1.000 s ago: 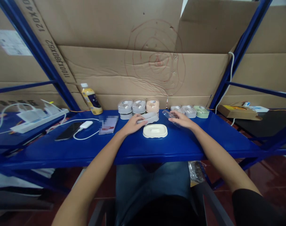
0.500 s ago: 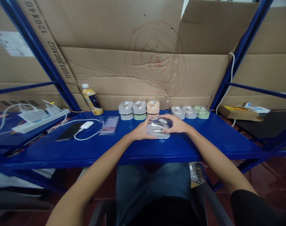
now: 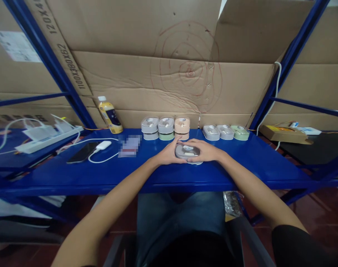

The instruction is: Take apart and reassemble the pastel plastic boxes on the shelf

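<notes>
Near the middle of the blue table, a small grey rounded box with a clear cover (image 3: 187, 151) is held between my two hands. My left hand (image 3: 170, 152) grips its left side, thumb along the front. From the right, my right hand (image 3: 204, 150) curls its fingers round the other side. A pale edge sticks out below the box at the front; what it is I cannot make out. Behind my hands stand stacked boxes of the same kind: a grey pair (image 3: 150, 128), a grey one on green (image 3: 166, 128) and a peach pair (image 3: 182, 128).
Three single boxes (image 3: 225, 132) stand at the back right. To the left are a yellow bottle (image 3: 110, 115), a phone (image 3: 84, 152), a white charger (image 3: 103, 145) with its cable and a power strip (image 3: 49, 139). Cardboard (image 3: 130, 81) closes off the back; blue posts frame both sides.
The view has shifted slightly. My right hand has moved closer round the box, and the box's cover looks lower and more hidden between my hands.
</notes>
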Motion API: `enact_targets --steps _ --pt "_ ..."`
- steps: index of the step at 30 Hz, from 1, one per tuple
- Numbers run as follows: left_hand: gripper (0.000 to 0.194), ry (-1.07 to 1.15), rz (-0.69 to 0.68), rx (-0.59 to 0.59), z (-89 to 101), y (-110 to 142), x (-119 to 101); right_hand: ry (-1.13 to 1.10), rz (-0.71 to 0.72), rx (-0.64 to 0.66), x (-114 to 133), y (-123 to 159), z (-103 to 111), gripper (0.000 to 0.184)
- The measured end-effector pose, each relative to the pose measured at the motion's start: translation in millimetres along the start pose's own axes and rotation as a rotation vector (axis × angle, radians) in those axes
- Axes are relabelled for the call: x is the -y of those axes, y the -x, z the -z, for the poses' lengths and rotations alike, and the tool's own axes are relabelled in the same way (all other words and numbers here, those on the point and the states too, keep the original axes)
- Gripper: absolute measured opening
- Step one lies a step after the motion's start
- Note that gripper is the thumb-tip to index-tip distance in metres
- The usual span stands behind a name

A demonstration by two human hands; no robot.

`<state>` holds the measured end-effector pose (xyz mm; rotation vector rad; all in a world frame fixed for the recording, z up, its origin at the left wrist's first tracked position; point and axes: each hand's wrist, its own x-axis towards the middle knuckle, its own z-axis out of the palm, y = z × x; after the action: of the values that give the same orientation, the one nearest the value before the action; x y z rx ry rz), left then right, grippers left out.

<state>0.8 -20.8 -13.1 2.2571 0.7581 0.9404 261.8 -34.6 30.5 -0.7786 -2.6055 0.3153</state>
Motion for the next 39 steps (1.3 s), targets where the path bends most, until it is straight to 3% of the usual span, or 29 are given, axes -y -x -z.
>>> enact_targets --steps 2,5,7,10,18,21,24,28,30,33,36,39 --pt "0.115 -0.021 0.008 -0.039 1.3 0.4 7.8 0.06 -0.089 0.046 2.2 10.5 5.5 0.098" --pt "0.085 -0.157 0.04 -0.152 3.6 -0.5 20.1 0.25 -0.257 0.068 4.2 32.8 12.3 0.114" --pt "0.068 -0.242 0.038 -0.2 4.5 -1.8 24.5 0.399 -0.326 0.026 3.1 45.1 13.6 0.112" --pt "0.06 -0.281 0.02 -0.208 4.8 -3.1 23.4 0.56 -0.339 -0.023 -5.8 47.6 12.3 0.102" --pt "0.055 -0.31 0.062 -0.182 6.6 -2.0 14.0 0.704 -0.438 -0.06 -67.8 -18.4 14.3 0.092" --pt "0.054 -0.315 0.05 -0.188 7.4 -2.0 13.3 0.705 -0.514 -0.087 -76.8 -39.6 16.6 0.09" --pt "0.053 -0.322 0.054 -0.185 7.6 -2.3 11.7 0.666 -0.53 -0.131 -64.9 -56.0 18.0 0.09" --pt "0.05 -0.326 0.063 -0.174 7.6 -3.2 9.4 0.571 -0.482 -0.23 -31.2 -86.3 12.4 0.097" --pt "0.048 -0.325 0.06 -0.177 7.8 -3.5 9.3 0.578 -0.541 -0.251 -17.3 -104.9 6.3 0.102" --pt "0.045 -0.336 0.061 -0.191 9.0 -3.6 10.0 0.583 -0.647 -0.246 -8.0 -125.8 -2.1 0.092" --pt "0.045 -0.351 0.058 -0.209 11.1 -3.4 10.2 0.573 -0.637 -0.255 -10.5 -127.0 -3.9 0.077" --pt "0.046 -0.344 0.06 -0.255 13.5 -4.0 9.6 0.574 -0.575 -0.31 -17.4 -107.0 3.0 0.077"
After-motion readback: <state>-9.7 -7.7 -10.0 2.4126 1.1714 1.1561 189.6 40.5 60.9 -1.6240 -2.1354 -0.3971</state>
